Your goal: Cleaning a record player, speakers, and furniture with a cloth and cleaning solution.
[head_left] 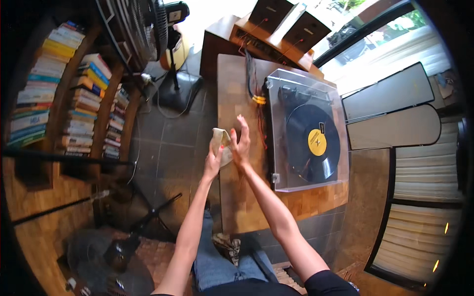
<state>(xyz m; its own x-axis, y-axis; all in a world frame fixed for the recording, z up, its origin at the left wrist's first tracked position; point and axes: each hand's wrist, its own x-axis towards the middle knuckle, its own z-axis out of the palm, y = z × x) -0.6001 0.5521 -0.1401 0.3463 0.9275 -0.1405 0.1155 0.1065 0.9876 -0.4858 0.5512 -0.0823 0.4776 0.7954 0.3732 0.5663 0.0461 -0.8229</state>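
Observation:
My left hand [213,160] grips a folded beige cloth [221,137] by the left edge of a wooden tabletop [244,207]. Beside it, my right hand [240,142] is raised over the wood with its fingers apart, close to the cloth; whether it touches the cloth is hard to tell. Further right on the table sits a turntable with a clear plastic dust cover [278,111], which is lowered. Under the cover lies a black vinyl record [300,148] with a yellow label.
Cables with yellow plugs [259,100] run along the turntable's left side. Two speakers [306,31] stand on a wooden amplifier [255,44] behind. A pedestal fan [174,70], an acoustic guitar [179,51] and bookshelves [98,88] are on the left. Grey folding panels [392,125] lean at the right.

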